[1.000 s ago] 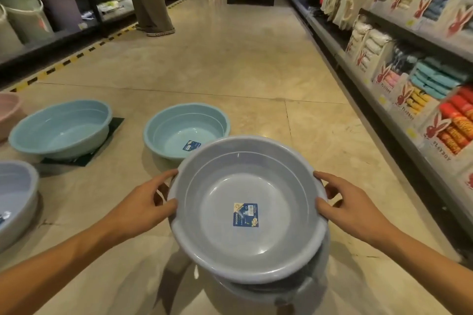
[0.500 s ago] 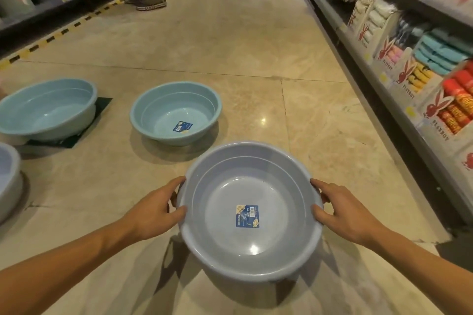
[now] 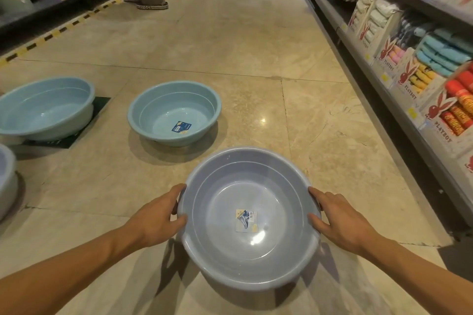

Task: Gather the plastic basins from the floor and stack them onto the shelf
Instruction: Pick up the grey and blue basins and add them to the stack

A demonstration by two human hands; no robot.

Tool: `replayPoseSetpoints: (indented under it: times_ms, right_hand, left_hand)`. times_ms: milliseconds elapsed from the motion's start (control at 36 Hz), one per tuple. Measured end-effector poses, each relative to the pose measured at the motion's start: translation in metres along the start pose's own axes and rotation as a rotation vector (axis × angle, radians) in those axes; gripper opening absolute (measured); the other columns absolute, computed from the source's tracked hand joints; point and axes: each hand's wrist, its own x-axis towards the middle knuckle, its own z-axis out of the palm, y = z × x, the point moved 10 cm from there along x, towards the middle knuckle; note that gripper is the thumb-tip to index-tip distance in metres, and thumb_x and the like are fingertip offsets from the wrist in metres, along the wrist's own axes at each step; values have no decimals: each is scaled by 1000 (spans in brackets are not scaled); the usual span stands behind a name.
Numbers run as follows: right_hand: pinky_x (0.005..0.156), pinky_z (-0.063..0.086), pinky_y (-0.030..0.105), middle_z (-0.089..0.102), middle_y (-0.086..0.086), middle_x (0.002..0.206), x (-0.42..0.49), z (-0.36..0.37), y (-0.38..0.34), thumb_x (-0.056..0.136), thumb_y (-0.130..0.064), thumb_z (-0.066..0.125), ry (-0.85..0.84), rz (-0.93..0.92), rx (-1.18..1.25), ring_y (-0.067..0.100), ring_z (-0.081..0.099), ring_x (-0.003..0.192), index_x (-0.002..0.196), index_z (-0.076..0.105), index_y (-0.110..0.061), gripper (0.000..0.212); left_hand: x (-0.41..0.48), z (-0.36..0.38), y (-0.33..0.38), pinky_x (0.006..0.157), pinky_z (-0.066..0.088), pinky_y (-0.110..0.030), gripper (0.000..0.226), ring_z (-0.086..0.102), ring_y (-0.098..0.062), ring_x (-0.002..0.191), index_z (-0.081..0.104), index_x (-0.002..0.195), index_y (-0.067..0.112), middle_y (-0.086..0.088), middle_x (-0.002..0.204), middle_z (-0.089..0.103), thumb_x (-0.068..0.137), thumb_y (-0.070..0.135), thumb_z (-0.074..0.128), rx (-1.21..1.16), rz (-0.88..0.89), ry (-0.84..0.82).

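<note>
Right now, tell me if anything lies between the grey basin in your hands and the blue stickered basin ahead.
Nothing visible does. The left hand and right hand grip the grey basin; only bare floor separates it from the blue stickered basin. The other blue basin sits farther left.

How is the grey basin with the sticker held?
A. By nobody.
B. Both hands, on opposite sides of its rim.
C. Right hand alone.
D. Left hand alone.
B: the left hand and the right hand grip the grey basin at opposite sides of its rim.
</note>
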Motion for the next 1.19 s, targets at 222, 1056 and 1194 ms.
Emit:
replayPoseSetpoints:
  times_ms: [222, 1056, 1194]
  right_hand:
    - [88, 51, 35, 56, -5, 124, 3, -4, -7, 98, -53, 44, -4, 3, -72, 17, 51, 111, 156, 21, -29, 67]
    - [78, 43, 37, 58, 7, 123, 113, -229, -181, 101, -42, 42, 81, -402, -452, 29, 60, 109, 132, 53, -18, 41]
    - [76, 41, 37, 58, 8, 124, 125, -237, -192, 101, -41, 42, 77, -391, -450, 30, 59, 110, 132, 53, -18, 41]
  left_hand:
    - [0, -2, -2, 69, 50, -17, 66, 53, -8, 75, 25, 150, 32, 13, 109, 56, 94, 43, 58, 49, 30, 31]
    - [-3, -254, 95, 87, 52, -37, 43, 61, -22, 108, 55, 131, 24, 0, 127, 59, 94, 45, 51, 560, -156, 250]
    - [-4, -283, 81, 88, 54, -42, 42, 62, -22, 104, 56, 128, 25, 0, 120, 61, 93, 46, 51, 610, -229, 218]
